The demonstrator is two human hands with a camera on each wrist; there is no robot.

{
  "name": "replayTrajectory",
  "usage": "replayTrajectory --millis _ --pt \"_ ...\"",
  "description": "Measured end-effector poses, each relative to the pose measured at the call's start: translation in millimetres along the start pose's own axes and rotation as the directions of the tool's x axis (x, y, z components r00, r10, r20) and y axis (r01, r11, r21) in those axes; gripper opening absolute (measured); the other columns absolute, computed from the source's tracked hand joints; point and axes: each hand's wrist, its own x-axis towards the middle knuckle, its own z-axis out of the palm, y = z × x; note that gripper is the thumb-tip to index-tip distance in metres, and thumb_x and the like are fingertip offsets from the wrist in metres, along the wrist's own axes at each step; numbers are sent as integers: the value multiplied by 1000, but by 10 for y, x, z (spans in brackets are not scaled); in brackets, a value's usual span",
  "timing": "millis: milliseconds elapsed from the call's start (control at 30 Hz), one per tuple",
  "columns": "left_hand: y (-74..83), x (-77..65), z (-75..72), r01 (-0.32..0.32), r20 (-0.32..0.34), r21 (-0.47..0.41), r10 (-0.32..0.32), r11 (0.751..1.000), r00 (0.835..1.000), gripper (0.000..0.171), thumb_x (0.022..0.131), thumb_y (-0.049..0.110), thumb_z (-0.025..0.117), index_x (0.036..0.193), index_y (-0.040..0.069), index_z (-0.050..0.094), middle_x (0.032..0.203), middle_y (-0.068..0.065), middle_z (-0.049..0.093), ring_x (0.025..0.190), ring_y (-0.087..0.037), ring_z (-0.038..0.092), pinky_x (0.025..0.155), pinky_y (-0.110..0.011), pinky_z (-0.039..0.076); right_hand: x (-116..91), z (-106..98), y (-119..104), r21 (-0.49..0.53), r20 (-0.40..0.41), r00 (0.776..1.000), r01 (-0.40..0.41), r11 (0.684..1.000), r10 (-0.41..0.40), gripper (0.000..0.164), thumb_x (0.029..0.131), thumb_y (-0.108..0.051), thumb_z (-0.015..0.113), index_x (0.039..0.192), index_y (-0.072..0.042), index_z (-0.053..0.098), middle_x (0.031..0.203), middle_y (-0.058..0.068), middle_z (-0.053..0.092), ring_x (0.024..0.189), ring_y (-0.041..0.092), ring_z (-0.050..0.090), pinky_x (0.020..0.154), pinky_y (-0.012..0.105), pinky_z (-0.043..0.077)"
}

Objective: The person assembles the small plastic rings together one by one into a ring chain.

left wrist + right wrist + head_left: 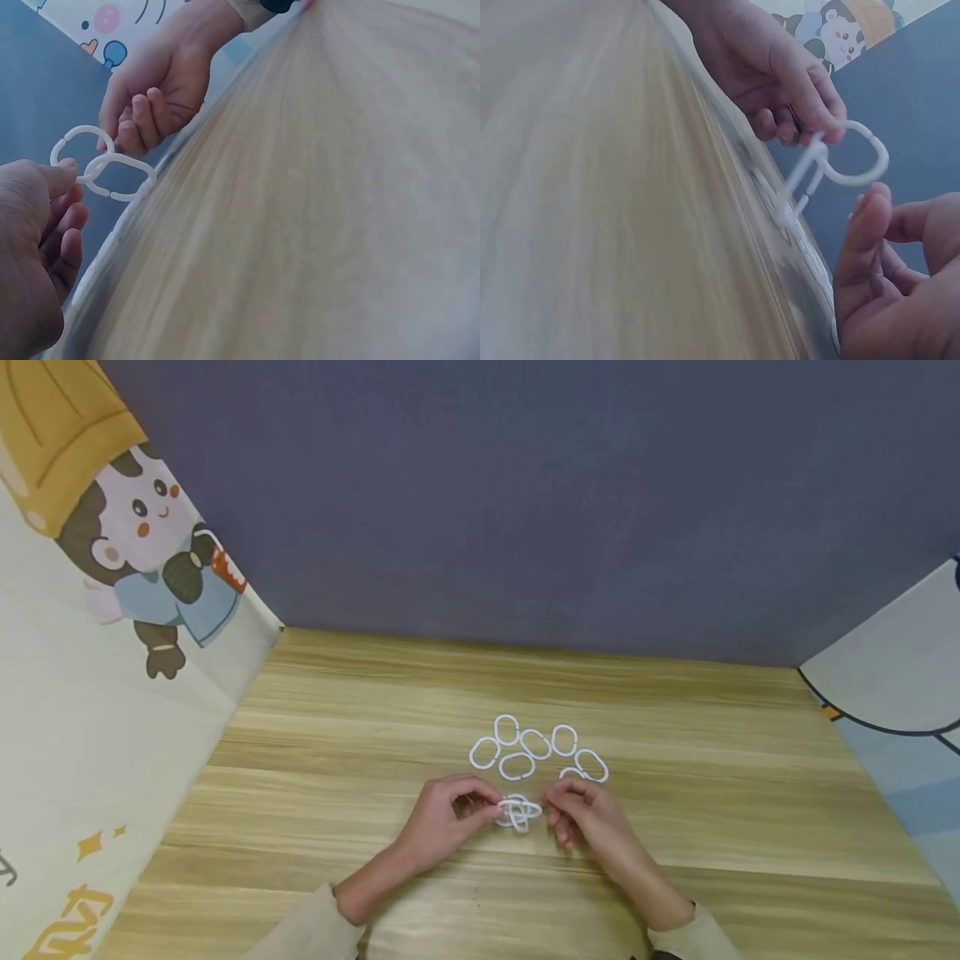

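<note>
Head view: we see linked rings point(518, 812), white plastic, held just above wooden table point(315, 752), near front edge, between both hands. Left hand point(444, 821) pinches linked rings at their left side, thumb and forefinger closed on them, other fingers curled. Right hand point(587, 816) just beside rings, fingers loosely curled; right wrist view shows gap between its fingertips point(866, 225) and rings, holding nothing. Just behind hands we note loose rings point(534, 750) lying flat in cluster on table. Grey wall point(525, 493) stands behind, cartoon panel point(127, 577) at left.

Smooth white plastic rings point(519, 812) — matt, wood-grain table point(337, 735).
</note>
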Motion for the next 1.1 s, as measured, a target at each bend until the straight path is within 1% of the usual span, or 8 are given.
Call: replayTrajectory --millis 133,300,500,633,733,900,933,1100 --pt "-31 -24 -13 38 -12 -15 -38 999 999 12 93 9 89 104 11 83 92 3 77 76 -6 63 66 -22 55 -5 -72 -24 -37 -132 991 -4 999 -1 19 108 -6 67 111 13 66 77 4 66 56 8 55 51 20 47" --pt "-69 -30 -25 41 -18 -25 -41 999 999 12 93 9 89 103 10 83 91 2 77 76 -5 62 65 -21 53 -26 -154 -41 -95 -254 967 -16 995 -9 19 106 -9 74 113 8 69 80 6 67 56 11 57 50 22 49" --pt "-121 -32 -23 15 -25 -38 -16 999 1000 10 94 9 88 102 8 83 88 -1 76 74 -4 60 63 -20 51 -6 -214 27 -203 -313 944 38 979 -101 21 100 -6 82 112 10 73 84 8 70 58 12 61 50 23 52" --pt "-137 -31 -17 13 -29 -40 -14 999 999 9 94 9 88 101 8 83 86 -2 75 72 -3 59 61 -19 49 16 -250 100 -315 -318 931 76 946 -181 18 96 -2 85 107 9 75 85 8 73 62 9 63 54 22 55" --pt "-141 -30 -10 21 -31 -41 -22 999 999 9 94 9 89 100 8 83 84 -2 75 71 -3 57 60 -19 47 38 -263 156 -403 -321 912 113 908 -255 14 91 1 88 100 5 79 83 6 73 65 7 64 58 20 55" --pt "-137 -27 -9 26 -29 -44 -27 999 999 9 94 9 89 100 7 83 83 -2 74 70 -3 56 60 -19 46 69 -257 219 -549 -308 873 162 820 -379 15 82 1 94 90 -4 83 77 2 70 67 5 60 60 17 51" --pt "-135 -27 -12 26 -28 -43 -27 999 999 9 94 9 89 101 6 83 83 -3 74 70 -2 56 60 -19 46 73 -253 225 -578 -299 867 168 798 -399 15 82 0 95 89 -5 83 75 0 69 66 4 59 59 17 50" --pt "-128 -29 -17 33 -18 -43 -34 999 999 9 94 9 88 101 7 83 83 -2 73 70 -2 56 60 -19 46 94 -234 237 -737 -211 830 212 641 -517 19 79 -3 98 84 -10 81 69 -7 64 62 -1 54 57 19 49"
